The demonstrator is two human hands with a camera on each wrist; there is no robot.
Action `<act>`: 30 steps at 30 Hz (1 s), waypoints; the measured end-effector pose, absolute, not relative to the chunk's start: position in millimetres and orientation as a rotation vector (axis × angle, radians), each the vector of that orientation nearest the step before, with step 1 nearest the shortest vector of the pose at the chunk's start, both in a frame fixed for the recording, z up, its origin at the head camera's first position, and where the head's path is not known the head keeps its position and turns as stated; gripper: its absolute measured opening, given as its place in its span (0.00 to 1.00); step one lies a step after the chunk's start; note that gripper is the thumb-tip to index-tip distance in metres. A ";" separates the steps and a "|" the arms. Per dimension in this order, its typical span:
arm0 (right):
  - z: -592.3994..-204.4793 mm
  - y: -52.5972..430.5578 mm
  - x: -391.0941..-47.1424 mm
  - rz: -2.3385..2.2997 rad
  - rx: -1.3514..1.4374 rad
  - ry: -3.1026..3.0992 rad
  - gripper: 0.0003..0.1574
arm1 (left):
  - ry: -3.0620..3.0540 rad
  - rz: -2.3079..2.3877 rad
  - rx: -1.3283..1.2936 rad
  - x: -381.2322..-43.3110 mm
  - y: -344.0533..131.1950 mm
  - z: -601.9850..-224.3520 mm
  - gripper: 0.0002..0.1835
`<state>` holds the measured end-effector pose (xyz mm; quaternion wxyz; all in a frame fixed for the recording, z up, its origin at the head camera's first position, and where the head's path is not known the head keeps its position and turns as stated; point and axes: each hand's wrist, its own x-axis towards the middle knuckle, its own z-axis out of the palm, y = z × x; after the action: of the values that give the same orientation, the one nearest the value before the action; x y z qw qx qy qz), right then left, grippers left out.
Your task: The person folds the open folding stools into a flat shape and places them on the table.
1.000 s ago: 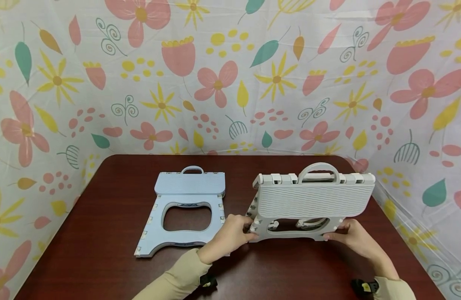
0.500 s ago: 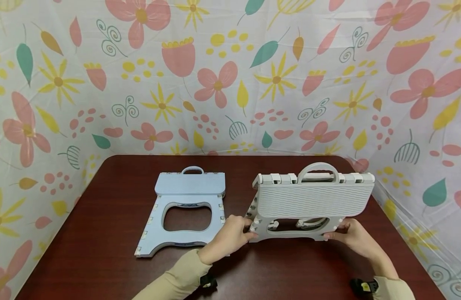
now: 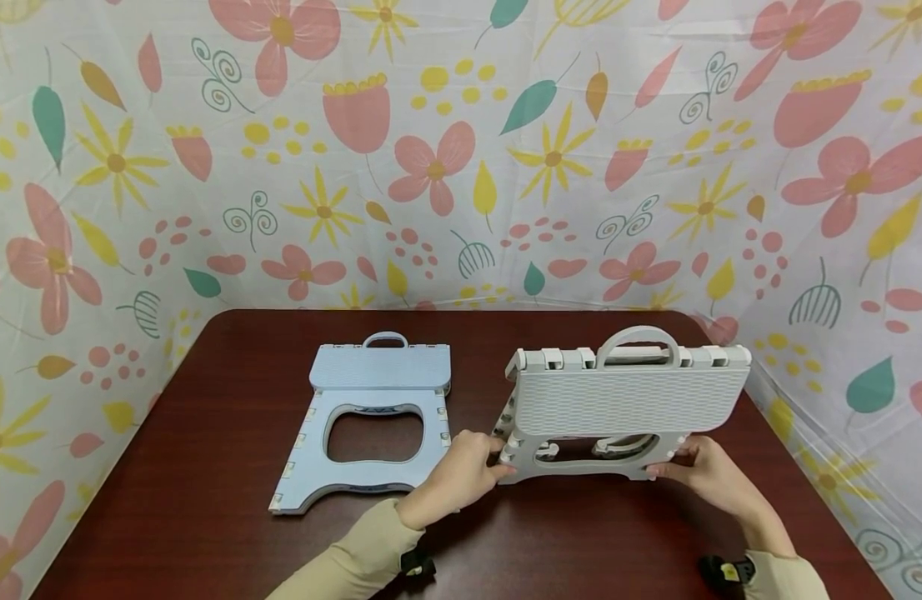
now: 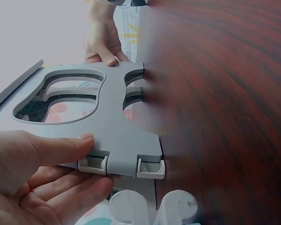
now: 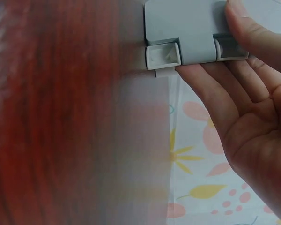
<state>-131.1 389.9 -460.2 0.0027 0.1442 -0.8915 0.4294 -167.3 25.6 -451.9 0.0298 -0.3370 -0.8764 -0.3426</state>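
Two hands, the left hand (image 3: pixel 464 471) and the right hand (image 3: pixel 716 479), are gripping the grey stool (image 3: pixel 626 408) in the head view. It is occupying the right part of the table (image 3: pixel 566 542), part folded, with its ribbed seat (image 3: pixel 626 400) facing the camera and its handle (image 3: pixel 637 332) arching above the seat's top edge. The left hand is holding the lower left corner and the right hand is holding the lower right corner, both thumbs lying in front. The blue stool (image 3: pixel 378 367) is lying on the left, its own handle pointing toward the far edge of the table. The left hand is hiding part of its near right corner; whether they are touching, I cannot tell. Beige sleeves (image 3: pixel 348 558) are covering the forearms, and flowered cloth (image 3: pixel 431 167) is hanging behind the table.

In the left wrist view, the left hand is pressing its thumb on the grey stool's flat face while its fingers are curling underneath, close to a white hinge (image 4: pixel 92 164). At the far edge, the right hand is resting its thumb on the same face. An oval opening is showing between the hands.

In the right wrist view, the right hand is pinching the stool's edge, its thumb lying on the face and its fingers reaching below. The table is filling the left side, blurred.
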 end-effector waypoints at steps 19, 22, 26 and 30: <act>-459.4 389.3 -130.6 1.361 0.445 -2.804 0.06 | -2.752 -1.077 -1.024 -166.7 26.1 -451.1 0.07; -459.8 389.6 -130.6 1.358 0.446 -2.807 0.06 | -2.749 -1.077 -1.028 -166.8 26.1 -451.0 0.07; -460.8 390.0 -130.9 1.346 0.451 -2.801 0.05 | -2.743 -1.075 -1.033 -167.3 26.2 -451.6 0.08; -461.1 390.1 -131.1 1.342 0.458 -2.795 0.04 | -2.737 -1.087 -1.032 -168.0 26.3 -452.5 0.08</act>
<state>-131.1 390.1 -461.1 0.0037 0.1462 -0.8917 0.4283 -168.0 26.3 -452.5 0.0105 -0.3308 -0.8770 -0.3484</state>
